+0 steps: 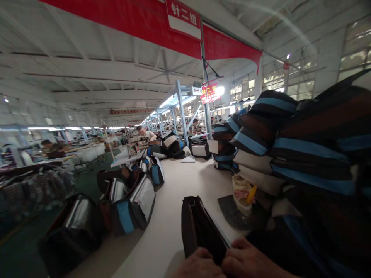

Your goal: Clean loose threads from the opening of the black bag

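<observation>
A black bag (189, 226) with an open top and brownish inner edges stands on the pale table (162, 227) in front of me. At its near end my left hand (198, 264) has its fingers curled over the edge. Close beside it, my right hand (251, 260) grips the same end, knuckles up. The lower parts of both hands run out of the picture. Right of the bag, a plastic container (242, 199) holding a yellow-handled tool (251, 194) rests on a dark mat (227, 210).
Black, blue and grey bags (310, 150) are piled high on the right. More bags with silvery linings (135, 200) line the left edge. Further bags (171, 144) sit at the table's far end. People (146, 133) sit at workstations beyond, under a red banner (124, 23).
</observation>
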`<act>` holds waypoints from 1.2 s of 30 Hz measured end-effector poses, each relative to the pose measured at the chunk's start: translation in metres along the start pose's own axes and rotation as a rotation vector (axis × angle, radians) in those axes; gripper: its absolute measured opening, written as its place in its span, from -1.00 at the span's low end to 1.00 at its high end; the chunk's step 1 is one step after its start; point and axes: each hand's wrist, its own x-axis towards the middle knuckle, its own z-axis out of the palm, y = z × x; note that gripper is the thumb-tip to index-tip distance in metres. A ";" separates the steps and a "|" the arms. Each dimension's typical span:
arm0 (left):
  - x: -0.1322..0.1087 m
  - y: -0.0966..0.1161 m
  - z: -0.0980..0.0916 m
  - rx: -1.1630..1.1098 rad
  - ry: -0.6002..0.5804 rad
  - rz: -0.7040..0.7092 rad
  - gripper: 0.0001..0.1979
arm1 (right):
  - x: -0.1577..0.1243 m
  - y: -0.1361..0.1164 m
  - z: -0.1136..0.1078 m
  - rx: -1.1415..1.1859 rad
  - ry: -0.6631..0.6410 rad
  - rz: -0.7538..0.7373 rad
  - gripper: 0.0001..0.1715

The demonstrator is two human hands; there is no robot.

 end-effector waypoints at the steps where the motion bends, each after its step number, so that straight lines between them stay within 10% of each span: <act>1: 0.001 0.005 -0.006 -0.002 -0.027 -0.020 -0.75 | 0.001 -0.005 -0.015 -0.003 0.004 0.018 -0.88; 9: -0.013 0.075 -0.094 -0.619 0.003 -0.334 -0.79 | 0.006 -0.049 -0.125 0.938 -0.066 0.388 -0.65; 13: -0.015 0.092 -0.086 -0.928 -0.115 -0.435 -0.77 | -0.009 -0.065 -0.133 1.018 -0.119 0.438 -0.70; 20: -0.004 0.099 -0.070 -0.945 -0.124 -0.451 -0.84 | -0.018 -0.072 -0.141 0.989 -0.217 0.595 -0.54; 36: 0.006 0.094 -0.065 -0.913 -0.155 -0.375 -0.88 | -0.024 -0.070 -0.116 1.270 -0.106 0.667 -0.84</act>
